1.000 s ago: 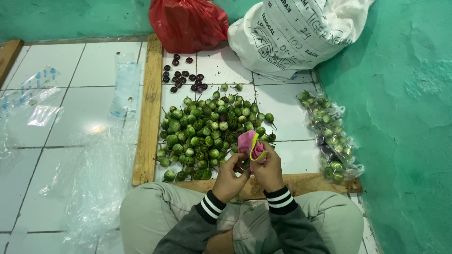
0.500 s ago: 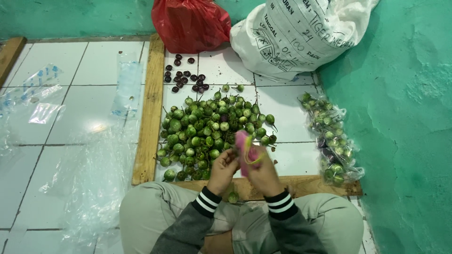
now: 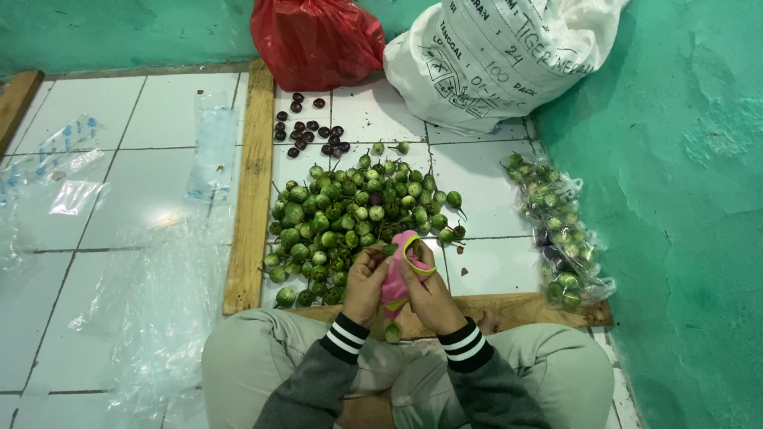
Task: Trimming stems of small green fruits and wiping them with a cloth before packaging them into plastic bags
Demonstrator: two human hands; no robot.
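Right now, low over the lap, the left hand (image 3: 364, 284) and right hand (image 3: 429, 287) meet around a pink bag (image 3: 395, 274) with a yellow-green band at its mouth. Both have their grip closed on it, fingers pinching the rim. It looks soft, thin and very light, likely to crumple or slip, so the edge of the mouth seems the best place to take hold. A small green fruit (image 3: 392, 332) sits just below the wrists. Whatever is inside the bag is hidden by the fingers. Beyond lies the green fruit pile (image 3: 358, 218) on the floor, then dark fruits (image 3: 306, 131); a red bag (image 3: 316, 40) and a white sack (image 3: 493, 56) are cut off at the top.
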